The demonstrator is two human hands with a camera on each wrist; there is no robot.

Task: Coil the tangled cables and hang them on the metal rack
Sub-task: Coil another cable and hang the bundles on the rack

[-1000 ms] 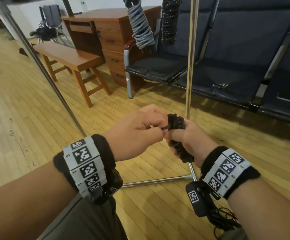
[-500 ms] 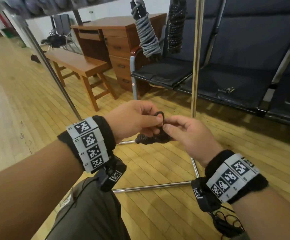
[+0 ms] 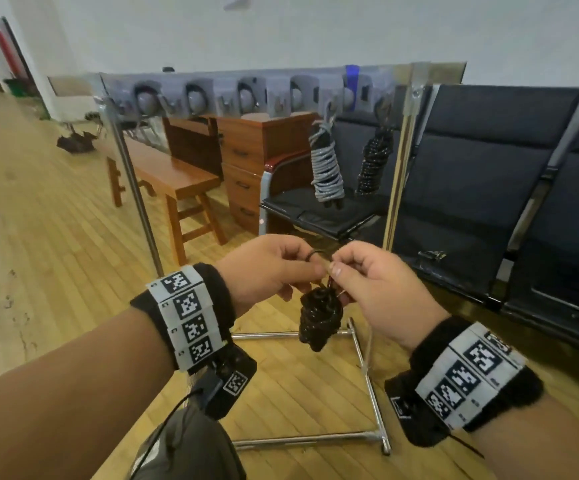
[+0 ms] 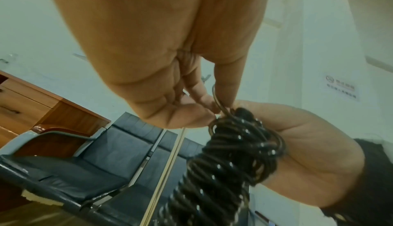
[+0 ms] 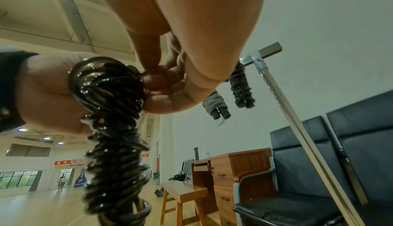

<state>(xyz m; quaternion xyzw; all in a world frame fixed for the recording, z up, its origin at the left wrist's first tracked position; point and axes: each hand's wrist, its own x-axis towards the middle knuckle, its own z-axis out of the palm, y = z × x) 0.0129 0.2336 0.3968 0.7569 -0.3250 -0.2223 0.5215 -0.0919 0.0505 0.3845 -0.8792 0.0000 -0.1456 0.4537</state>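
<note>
Both hands are pinching the small top loop (image 3: 316, 255) of the tightly wound black cable bundle (image 3: 319, 315), left hand (image 3: 267, 268) and right hand (image 3: 367, 282) together, near the metal rack (image 3: 397, 174). If either pinch is slipping, the loop may be collapsing and missing a hook.

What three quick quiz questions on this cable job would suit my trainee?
1. True or false: the black coiled cable already hangs on the metal rack.
2. How many coiled cables hang on the rack? A) none B) two C) four
3. Fill in: both hands, left and right, pinch the cable's small ____ at its top.

Key: 1 false; 2 B, the grey cable and a black one; 3 loop.
</note>
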